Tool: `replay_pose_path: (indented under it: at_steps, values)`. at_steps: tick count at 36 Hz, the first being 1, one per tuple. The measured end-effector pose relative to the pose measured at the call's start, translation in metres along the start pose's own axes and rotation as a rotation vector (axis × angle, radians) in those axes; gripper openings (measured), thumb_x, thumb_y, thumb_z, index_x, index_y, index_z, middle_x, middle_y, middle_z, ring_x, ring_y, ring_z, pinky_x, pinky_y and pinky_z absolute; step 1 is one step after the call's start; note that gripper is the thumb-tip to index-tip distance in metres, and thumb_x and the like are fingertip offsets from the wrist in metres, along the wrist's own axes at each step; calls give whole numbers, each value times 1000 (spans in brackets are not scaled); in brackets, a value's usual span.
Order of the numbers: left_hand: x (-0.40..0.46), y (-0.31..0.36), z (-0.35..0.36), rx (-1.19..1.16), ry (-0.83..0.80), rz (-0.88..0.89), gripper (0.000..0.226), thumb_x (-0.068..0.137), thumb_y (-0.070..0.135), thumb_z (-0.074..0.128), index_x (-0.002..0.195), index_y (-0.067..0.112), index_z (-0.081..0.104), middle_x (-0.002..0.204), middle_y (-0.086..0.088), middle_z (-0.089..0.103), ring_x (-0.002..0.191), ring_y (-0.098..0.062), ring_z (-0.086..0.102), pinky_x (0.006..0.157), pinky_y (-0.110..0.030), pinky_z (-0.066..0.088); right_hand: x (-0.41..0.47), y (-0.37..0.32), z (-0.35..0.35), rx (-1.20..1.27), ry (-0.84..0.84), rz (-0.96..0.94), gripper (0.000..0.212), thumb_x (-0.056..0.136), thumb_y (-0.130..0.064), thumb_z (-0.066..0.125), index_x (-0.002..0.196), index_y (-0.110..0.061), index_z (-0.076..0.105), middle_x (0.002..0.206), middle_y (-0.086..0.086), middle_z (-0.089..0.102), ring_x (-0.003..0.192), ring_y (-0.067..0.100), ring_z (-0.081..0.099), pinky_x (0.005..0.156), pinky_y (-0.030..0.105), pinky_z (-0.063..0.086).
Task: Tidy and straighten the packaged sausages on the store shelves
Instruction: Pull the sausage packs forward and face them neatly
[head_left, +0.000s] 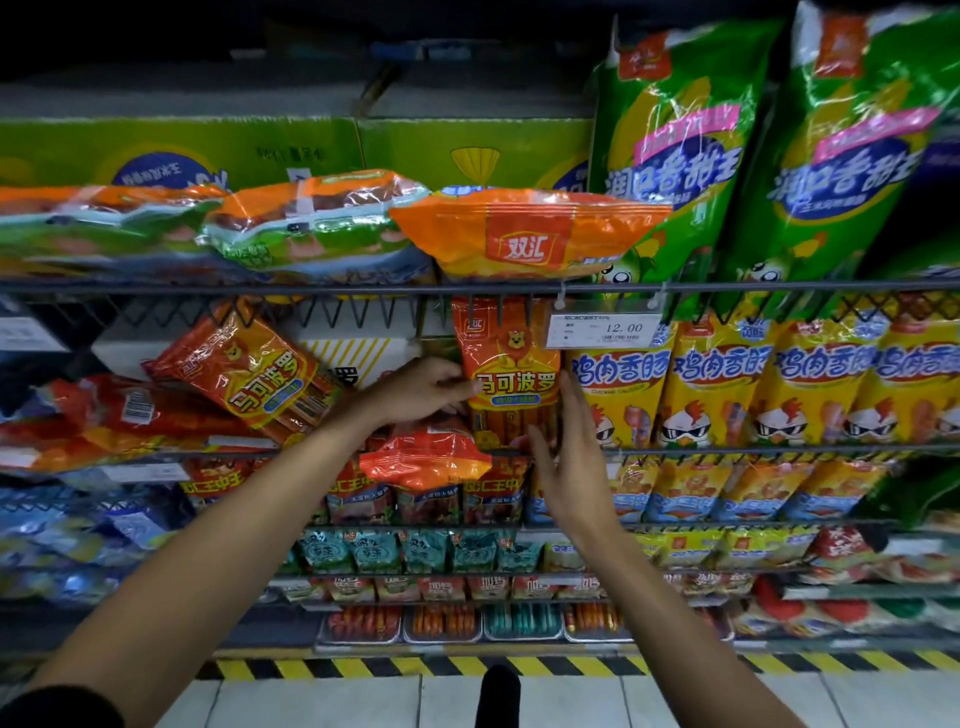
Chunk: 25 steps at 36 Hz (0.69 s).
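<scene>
Your right hand (569, 457), fingers straight, pressed flat against the right edge of the upright orange sausage pack (511, 374). Your left hand (423, 387) pinched its left edge. The pack stood on the wire shelf (727, 451), beside the yellow chicken sausage packs (717, 384).

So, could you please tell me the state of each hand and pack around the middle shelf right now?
left hand: grips the upright orange pack's left edge
right hand: open, flat against its right edge
upright orange pack: standing
tilted orange pack: leaning, askew
yellow chicken packs: upright, in a row
</scene>
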<state>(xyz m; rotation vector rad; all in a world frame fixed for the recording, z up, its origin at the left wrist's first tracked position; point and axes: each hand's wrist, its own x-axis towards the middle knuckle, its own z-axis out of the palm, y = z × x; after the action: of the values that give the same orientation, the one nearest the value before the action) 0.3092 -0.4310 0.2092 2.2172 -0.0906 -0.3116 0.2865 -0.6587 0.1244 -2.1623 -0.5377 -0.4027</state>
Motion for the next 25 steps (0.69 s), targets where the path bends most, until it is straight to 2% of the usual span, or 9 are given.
replay_pose_path:
  at_steps: [1,3,5,7,11,14,19,22,25]
  values:
    - [0,-1,-1,30,-8,-2,33,101,28,57,117,2,67,115,-14,72,104,-25,71,96,-40,56,-7,3,5,-24,34,-15,70,104,-24,55,161,-18,13,167,-2,16,149,5,27,114,12,27]
    - [2,-4,-2,87,-20,-2,36,101,32,57,113,0,68,110,-17,73,103,-29,70,96,-44,55,-16,8,14,-62,48,-26,74,103,-26,58,161,-14,14,168,-2,11,154,10,12,113,21,36]
    - [4,-4,-3,109,-32,15,35,102,33,55,112,2,69,108,-15,74,99,-26,70,92,-36,55,-21,11,18,-99,16,-26,77,102,-29,59,161,-15,11,169,-3,5,154,12,11,106,34,49]
    - [3,-1,-2,116,-27,41,31,103,29,55,109,3,71,105,-7,74,89,-12,69,80,-18,51,-23,10,18,-99,26,6,79,102,-32,59,161,-15,10,169,-3,3,155,16,8,111,45,45]
    - [7,-3,4,97,16,54,20,103,29,55,91,20,68,79,13,67,69,12,61,63,-7,40,-20,-2,12,-116,123,-43,76,99,-28,64,158,-6,21,168,6,12,155,23,12,122,45,29]
    - [11,-7,5,92,16,48,23,104,28,53,83,26,63,66,18,58,58,15,56,55,-5,37,-18,1,13,-199,54,-103,74,100,-29,62,157,-3,23,168,7,12,156,23,11,121,46,29]
    - [13,-7,-1,94,-39,10,24,103,35,54,91,20,68,79,13,67,70,9,62,68,-15,44,-19,10,18,-282,-16,-139,81,99,-33,62,158,0,17,169,12,2,156,26,5,121,47,29]
    - [15,-9,1,117,-11,6,33,100,44,55,99,15,72,95,-1,75,89,-14,70,82,-34,53,-19,10,18,-298,-31,-148,83,100,-34,60,158,1,12,169,12,-1,156,27,3,121,47,29]
    - [14,-8,4,129,33,16,36,99,46,56,101,14,73,100,-4,75,94,-20,70,87,-38,53,-19,11,16,-309,-40,-144,85,100,-35,60,158,0,10,169,13,-3,156,27,2,122,46,28]
